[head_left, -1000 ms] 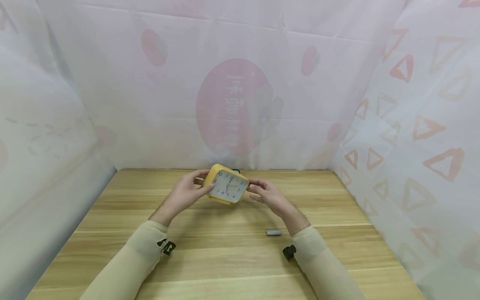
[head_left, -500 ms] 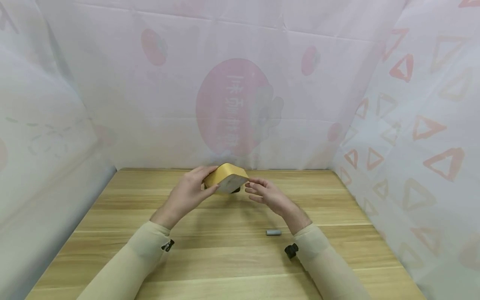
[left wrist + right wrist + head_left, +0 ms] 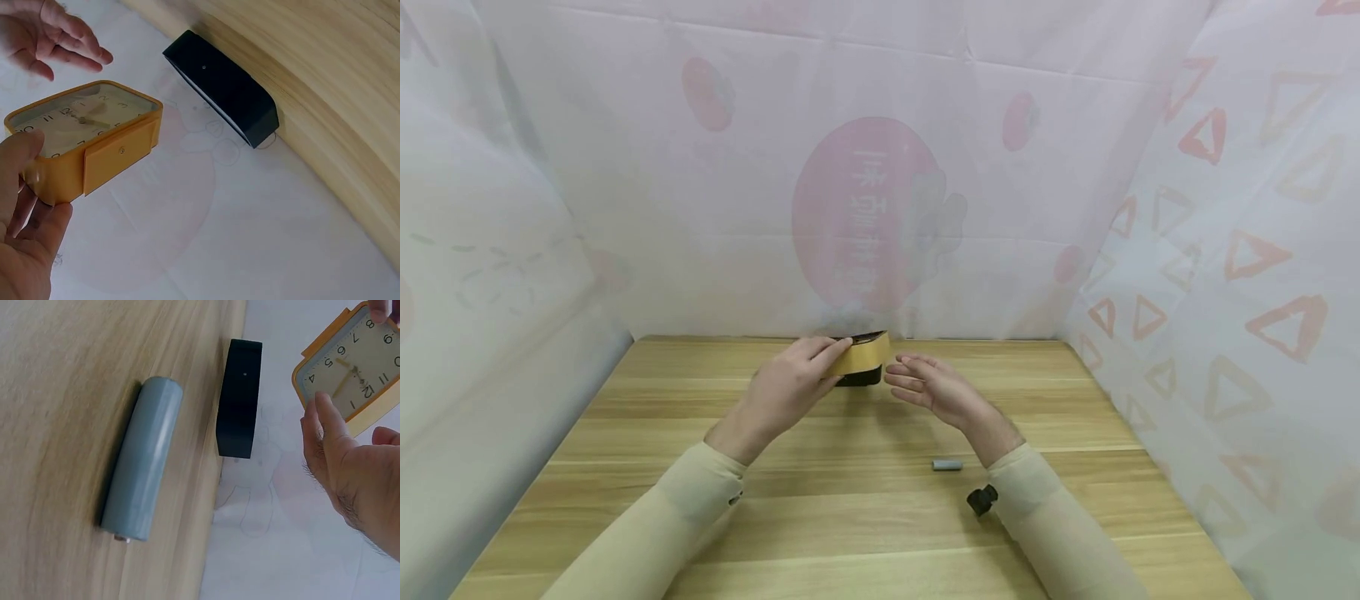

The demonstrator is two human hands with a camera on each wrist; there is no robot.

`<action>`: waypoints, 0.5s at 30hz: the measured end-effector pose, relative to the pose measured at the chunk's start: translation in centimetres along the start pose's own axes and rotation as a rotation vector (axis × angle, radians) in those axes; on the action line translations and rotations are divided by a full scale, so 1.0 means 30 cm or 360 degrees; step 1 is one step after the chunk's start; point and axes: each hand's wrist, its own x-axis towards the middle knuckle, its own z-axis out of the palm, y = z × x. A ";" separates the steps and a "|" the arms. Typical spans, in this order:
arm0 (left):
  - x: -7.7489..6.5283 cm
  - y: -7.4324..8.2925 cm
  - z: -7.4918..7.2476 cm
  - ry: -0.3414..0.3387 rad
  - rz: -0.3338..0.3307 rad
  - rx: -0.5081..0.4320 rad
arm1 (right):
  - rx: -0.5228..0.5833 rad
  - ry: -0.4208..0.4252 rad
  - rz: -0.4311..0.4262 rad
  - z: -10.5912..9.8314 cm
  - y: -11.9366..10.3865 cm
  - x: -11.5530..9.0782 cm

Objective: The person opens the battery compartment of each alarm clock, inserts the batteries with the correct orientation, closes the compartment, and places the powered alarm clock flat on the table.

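Observation:
My left hand (image 3: pixel 782 392) grips a yellow alarm clock (image 3: pixel 863 357) by its left side, above the back of the table. Its yellow side faces the head camera, with a strip of the dark back showing on top. In the left wrist view the white numbered dial of the clock (image 3: pixel 81 119) is visible, thumb over the rim and fingers beneath. My right hand (image 3: pixel 946 393) is at the clock's right, fingers fairly straight; in the right wrist view the fingertips (image 3: pixel 323 403) overlap the clock's edge. A grey cylindrical battery (image 3: pixel 142 459) lies on the wood, near my right wrist.
A black block-shaped object (image 3: pixel 222 87) stands at the table's back edge, partly hidden behind the clock in the head view. Printed white cloth (image 3: pixel 737 208) hangs behind the wooden table (image 3: pixel 820 533) and along both sides. A black wrist camera (image 3: pixel 981 500) sits by the right cuff.
My left hand has rolled the clock over, so its dial has turned away from the head camera and its side and dark back show. The right hand has parted slightly from it.

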 end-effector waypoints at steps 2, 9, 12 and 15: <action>0.000 0.004 0.004 0.0019 0.0080 0.0079 | 0.0012 -0.0004 0.0007 0.006 -0.003 -0.003; -0.001 0.022 0.022 -0.0055 0.0251 0.0315 | 0.0091 0.0001 0.0063 0.037 -0.013 -0.006; -0.003 0.032 0.031 -0.0115 0.0288 0.0387 | 0.0124 0.0011 0.0085 0.050 -0.017 -0.006; -0.007 0.041 0.039 -0.0155 0.0306 0.0439 | 0.0114 -0.0013 0.0090 0.059 -0.021 -0.007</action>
